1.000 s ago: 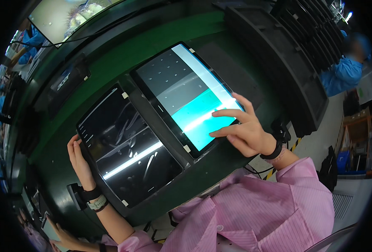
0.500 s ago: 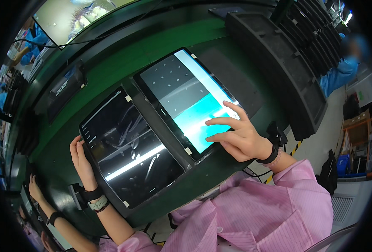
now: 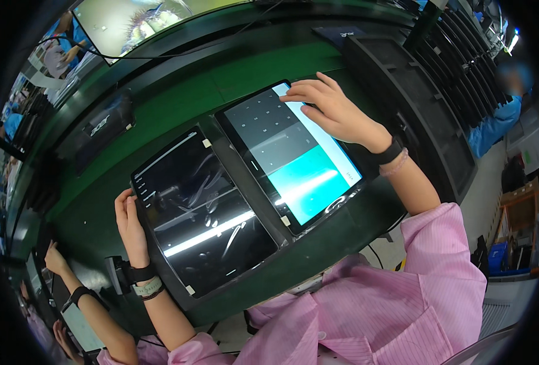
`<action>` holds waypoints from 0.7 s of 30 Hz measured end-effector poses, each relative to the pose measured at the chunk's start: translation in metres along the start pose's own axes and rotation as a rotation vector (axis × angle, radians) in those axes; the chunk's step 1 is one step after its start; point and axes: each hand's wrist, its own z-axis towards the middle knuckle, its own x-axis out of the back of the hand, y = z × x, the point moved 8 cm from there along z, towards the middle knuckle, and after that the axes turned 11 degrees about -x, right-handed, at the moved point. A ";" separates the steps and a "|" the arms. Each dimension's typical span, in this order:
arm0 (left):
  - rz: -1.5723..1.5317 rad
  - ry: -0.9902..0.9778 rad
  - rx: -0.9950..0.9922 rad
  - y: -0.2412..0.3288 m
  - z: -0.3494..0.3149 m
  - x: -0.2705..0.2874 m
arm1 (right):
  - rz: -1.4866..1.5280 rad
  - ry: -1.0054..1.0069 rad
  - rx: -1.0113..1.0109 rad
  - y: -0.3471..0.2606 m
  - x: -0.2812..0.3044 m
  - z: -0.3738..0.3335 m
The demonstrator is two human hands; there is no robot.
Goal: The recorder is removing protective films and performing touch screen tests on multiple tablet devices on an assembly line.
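Two tablets lie side by side on the workbench, both tilted to my view. The left tablet (image 3: 199,222) has a mostly black screen with a column of small text, and film-like streaks and glare over it. Along its left edge rests my left hand (image 3: 132,228), fingers fairly straight and touching the rim. A number keypad on grey, a turquoise block and a white strip fill the lit screen of the right tablet (image 3: 303,176). Over the far right corner of that tablet is my right hand (image 3: 336,112), open, with fingertips at the white strip; contact cannot be made out.
Beneath is a green workbench (image 3: 184,100). Black trays (image 3: 403,91) stand at the right, beside a rack of dark panels (image 3: 464,67). A dark case (image 3: 108,125) lies far left, below a large monitor (image 3: 154,24). Another person's hand (image 3: 55,258) shows at the left edge.
My right hand has moved from the near turquoise part of the right tablet's screen to its far end. My left hand stays at the left tablet's edge. The whole view has shifted slightly.
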 end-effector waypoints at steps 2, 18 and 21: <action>0.037 0.004 -0.004 0.001 -0.001 0.000 | -0.012 -0.026 0.001 0.003 -0.009 0.009; 0.020 -0.002 0.002 0.000 -0.001 -0.001 | -0.028 0.215 0.014 -0.016 0.014 0.015; 0.012 0.000 0.000 -0.001 0.000 0.000 | 0.034 0.254 0.016 -0.032 0.035 -0.010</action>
